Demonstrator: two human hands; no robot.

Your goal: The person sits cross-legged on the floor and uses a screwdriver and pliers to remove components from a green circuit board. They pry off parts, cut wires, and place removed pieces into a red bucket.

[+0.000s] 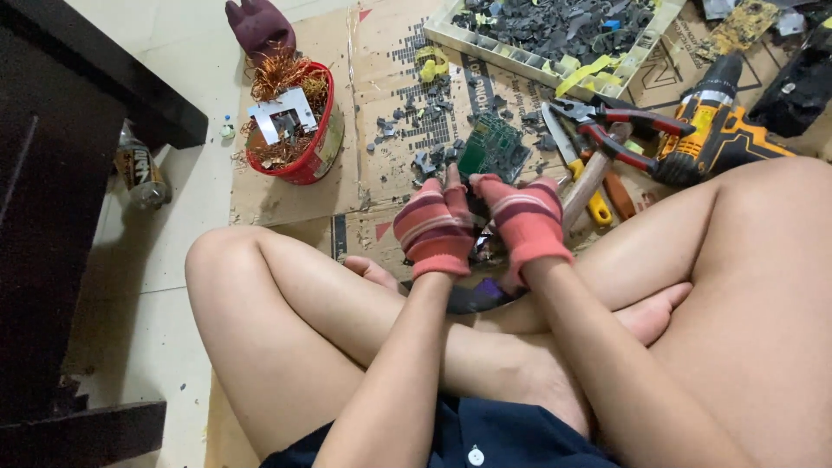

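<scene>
While the person sits cross-legged on flattened brown cardboard [286,195], both hands work over the lap: the left hand [435,227] and the right hand [526,221], each in a red-and-pink striped knit glove, close together around a small dark object [477,208] held between them just above the shins. What that piece is cannot be made out, since the gloves cover most of it. Keeping both grips snug and low over the cardboard looks wise, so loose bits fall there. Just beyond the fingers lies a green circuit board [492,146]. A round red basket [314,152] holds tangled copper wire and a pale metal plate. A long pale tray [451,33] holds dark grey plastic fragments. Red-handled pliers [620,130] and an orange cordless drill [724,130] lie nearby.
</scene>
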